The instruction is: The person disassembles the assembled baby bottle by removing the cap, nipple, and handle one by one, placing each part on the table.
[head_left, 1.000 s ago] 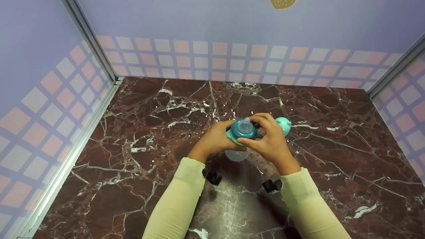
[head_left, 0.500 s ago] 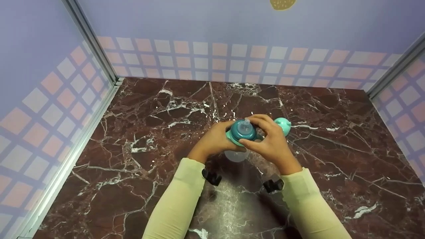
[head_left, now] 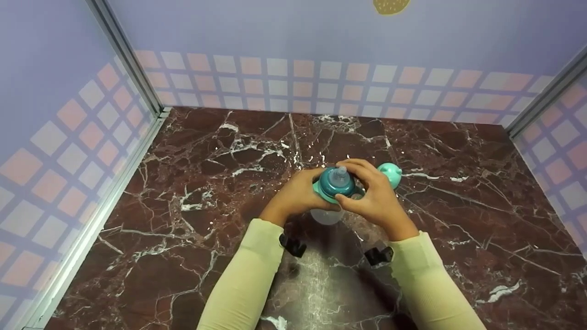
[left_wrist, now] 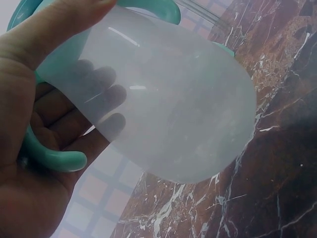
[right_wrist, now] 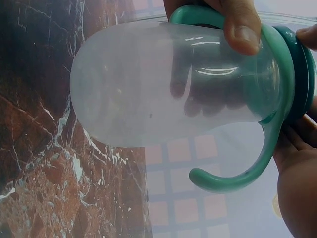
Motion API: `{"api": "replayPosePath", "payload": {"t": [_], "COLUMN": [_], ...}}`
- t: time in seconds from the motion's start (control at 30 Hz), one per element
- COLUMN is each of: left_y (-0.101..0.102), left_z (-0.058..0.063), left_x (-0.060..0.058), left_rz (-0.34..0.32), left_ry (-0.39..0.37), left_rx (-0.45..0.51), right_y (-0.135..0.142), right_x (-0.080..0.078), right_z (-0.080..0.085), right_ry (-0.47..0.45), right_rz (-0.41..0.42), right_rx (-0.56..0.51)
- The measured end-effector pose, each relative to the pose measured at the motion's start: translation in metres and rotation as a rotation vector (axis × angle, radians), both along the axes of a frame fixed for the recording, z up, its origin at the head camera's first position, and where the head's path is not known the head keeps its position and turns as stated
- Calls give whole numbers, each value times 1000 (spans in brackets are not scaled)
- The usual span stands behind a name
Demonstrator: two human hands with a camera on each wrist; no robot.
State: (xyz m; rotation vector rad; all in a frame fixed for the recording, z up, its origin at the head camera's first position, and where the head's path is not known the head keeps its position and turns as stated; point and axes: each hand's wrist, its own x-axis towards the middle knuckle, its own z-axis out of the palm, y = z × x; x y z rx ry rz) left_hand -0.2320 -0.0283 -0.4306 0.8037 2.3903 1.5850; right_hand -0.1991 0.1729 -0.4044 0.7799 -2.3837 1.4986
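Observation:
A frosted, see-through baby bottle (right_wrist: 143,89) is held over the marbled table. My left hand (head_left: 298,191) grips its upper body, thumb on one side and fingers showing through the wall. Two curved mint-green handles (right_wrist: 228,184) stick out from the bottle's neck. On top sits a dark teal collar (head_left: 334,187) with a clear nipple (head_left: 339,176) pointing up. My right hand (head_left: 378,198) holds the collar, its thumb on the near side and fingers round the far side. Its palm hides part of the collar's right side.
Just beyond my right hand, a round mint-green cap (head_left: 390,174) lies on the table (head_left: 206,275). Purple walls with pink and white squares (head_left: 277,66) close off the back and both sides. A black wrist camera (head_left: 292,245) sits at each cuff.
My right thumb has slid rightward along the collar's near side, while its fingers have moved left along the far side. My left hand keeps its grip on the bottle almost still.

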Motion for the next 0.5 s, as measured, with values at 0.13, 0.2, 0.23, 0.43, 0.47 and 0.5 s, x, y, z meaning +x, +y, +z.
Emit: {"api": "replayPosePath", "payload": {"t": [0.13,0.2,0.23,0.43,0.47,0.5], "left_y": [0,-1,-1,0,0,0], "left_z": [-1,-2,-2,-4,-4,-4], "left_x": [0,0,0,-1,-1,-1], "left_rz": [3,4,3,10,13,15], "left_ry": [4,9,11,26,26,28], "left_rx": [-5,-7,-6,-8,-8,-9], "right_y": [1,1,2,1,1,1], "right_x": [-1,-2,-2,-4,-4,-5], "right_z": [-2,-3,-4,-5,-5,-5], "right_ry": [-8,-17,-21,-45,-46,-47], "right_rz": [25,41,49,82,86,89], "right_rx": [8,2,-3,-39,-41,-43]}}
